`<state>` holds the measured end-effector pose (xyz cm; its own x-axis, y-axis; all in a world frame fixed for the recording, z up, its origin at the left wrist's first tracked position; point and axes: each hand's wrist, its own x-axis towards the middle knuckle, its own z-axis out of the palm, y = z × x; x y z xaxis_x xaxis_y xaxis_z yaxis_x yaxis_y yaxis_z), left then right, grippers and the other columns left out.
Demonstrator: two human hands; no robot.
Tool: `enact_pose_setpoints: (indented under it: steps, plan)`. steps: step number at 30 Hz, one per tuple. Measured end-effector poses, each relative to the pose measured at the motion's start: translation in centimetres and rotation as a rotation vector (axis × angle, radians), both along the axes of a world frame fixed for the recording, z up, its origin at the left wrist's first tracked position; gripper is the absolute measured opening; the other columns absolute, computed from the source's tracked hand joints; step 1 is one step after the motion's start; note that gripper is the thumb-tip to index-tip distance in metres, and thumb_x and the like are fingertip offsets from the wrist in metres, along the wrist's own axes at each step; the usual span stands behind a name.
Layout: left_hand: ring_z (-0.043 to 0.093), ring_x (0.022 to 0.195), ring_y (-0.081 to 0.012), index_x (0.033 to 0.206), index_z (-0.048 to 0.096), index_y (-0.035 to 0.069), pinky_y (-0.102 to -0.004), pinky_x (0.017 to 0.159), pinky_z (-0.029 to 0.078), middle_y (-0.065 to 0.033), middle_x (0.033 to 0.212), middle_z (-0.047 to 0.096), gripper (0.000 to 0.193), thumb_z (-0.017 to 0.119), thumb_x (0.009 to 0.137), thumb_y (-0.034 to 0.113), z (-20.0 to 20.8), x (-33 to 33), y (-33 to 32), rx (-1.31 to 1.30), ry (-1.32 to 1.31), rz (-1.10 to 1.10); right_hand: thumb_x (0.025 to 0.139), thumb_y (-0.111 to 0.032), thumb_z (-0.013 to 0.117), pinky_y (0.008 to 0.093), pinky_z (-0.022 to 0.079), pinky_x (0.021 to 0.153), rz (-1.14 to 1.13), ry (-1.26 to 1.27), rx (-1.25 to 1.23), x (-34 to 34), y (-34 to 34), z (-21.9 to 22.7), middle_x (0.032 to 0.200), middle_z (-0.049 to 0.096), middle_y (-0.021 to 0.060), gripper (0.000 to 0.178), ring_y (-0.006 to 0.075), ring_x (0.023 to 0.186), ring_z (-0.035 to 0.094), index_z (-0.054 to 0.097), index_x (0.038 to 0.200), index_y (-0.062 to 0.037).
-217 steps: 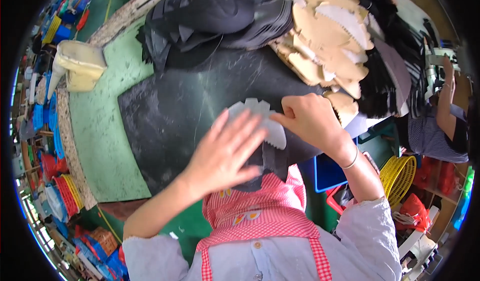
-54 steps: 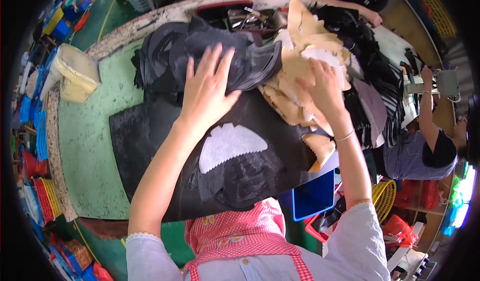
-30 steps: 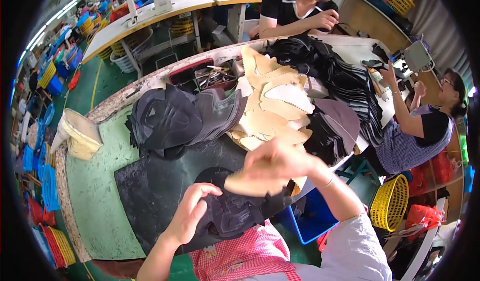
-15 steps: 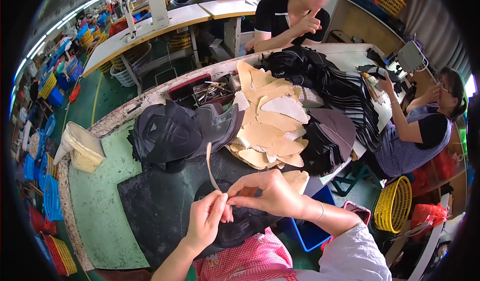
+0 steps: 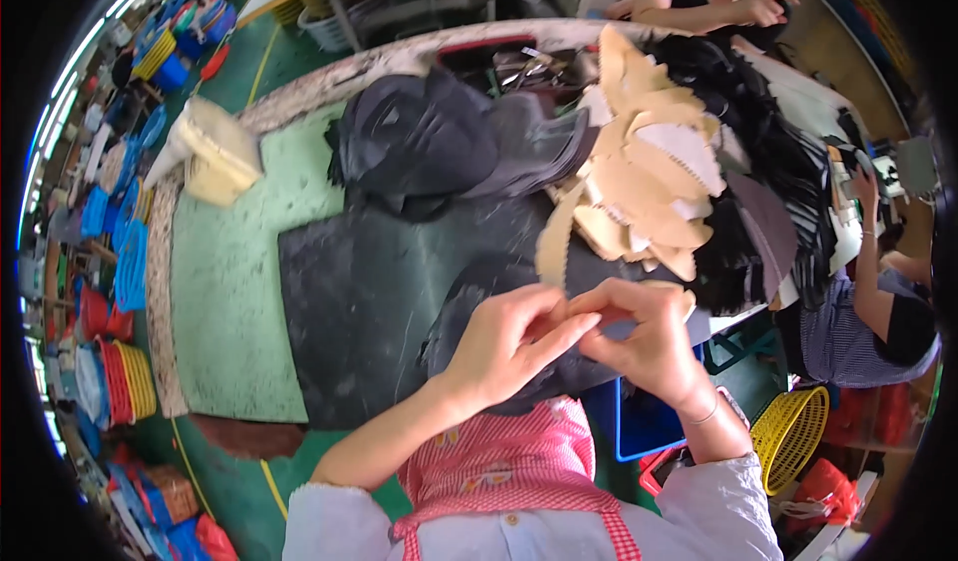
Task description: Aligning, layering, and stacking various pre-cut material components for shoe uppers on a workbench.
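A tan cut piece with a zigzag edge [image 5: 556, 242] stands up above the bench, its lower end between the fingers of my left hand [image 5: 507, 343]. My right hand [image 5: 644, 339] is closed in a pinch against the left fingertips; what lies in it is hidden. Below my hands lies a stack of dark cut pieces [image 5: 469, 301], partly covered by them. Just beyond, a heap of tan zigzag-edged pieces [image 5: 649, 182] has a few pale ones among them.
Black moulded pieces [image 5: 414, 147] pile up on a black mat [image 5: 339, 311]. More black pieces [image 5: 768, 122] lie to the right. A tool tray [image 5: 539, 70] sits behind, a cream container [image 5: 222, 152] at far left. A blue bin [image 5: 639, 421] stands below right. Two people sit across and right.
My view has turned, shifting the bench leftward and up. Both hands have moved right, near the tan heap. The tan piece has turned from edge-on to show its flat face.
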<state>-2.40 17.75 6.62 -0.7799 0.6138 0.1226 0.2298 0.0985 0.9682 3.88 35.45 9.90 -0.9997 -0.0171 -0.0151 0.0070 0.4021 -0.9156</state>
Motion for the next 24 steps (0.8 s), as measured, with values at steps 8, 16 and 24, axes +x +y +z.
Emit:
enact_pose_setpoints:
  steps: [8, 16, 24]
  plan:
    - [0.035, 0.062, -0.0015, 0.072, 0.052, 0.005, -0.0240, 0.052, 0.028, 0.0067, 0.066, 0.043, 0.038, 0.065, 0.100, 0.026, -2.3, -0.3, -1.3, 0.025, -0.351, -0.216, 0.087, -0.002, 0.071, 0.0258, 0.057, 0.079, 0.037, -0.172, -0.078, 0.7, 0.1, -0.2, 0.089, 0.074, 0.0073, 0.014, 0.0115, 0.086, 0.072, 0.070, 0.099, 0.0048]
    - [0.054, 0.067, -0.0253, 0.093, 0.049, 0.002, -0.0356, 0.059, 0.043, -0.0103, 0.080, 0.054, 0.015, 0.048, 0.103, 0.013, -1.8, -0.2, -1.4, 0.032, -0.033, -0.236, 0.090, 0.000, 0.070, 0.0249, 0.058, 0.081, -0.022, -0.140, -0.126, 0.3, 0.3, -0.6, 0.091, 0.074, 0.0094, 0.012, 0.0123, 0.087, 0.072, 0.070, 0.101, 0.0055]
    - [0.062, 0.071, -0.0386, 0.091, 0.049, 0.000, -0.0403, 0.062, 0.048, -0.0175, 0.078, 0.056, 0.009, 0.049, 0.099, 0.004, -0.7, -0.2, -0.8, -0.125, 0.162, -0.201, 0.088, -0.005, 0.072, 0.0260, 0.057, 0.076, 0.045, -0.068, -0.101, 0.0, 1.2, -0.3, 0.084, 0.074, 0.0076, 0.011, 0.0114, 0.080, 0.072, 0.070, 0.097, 0.0019]
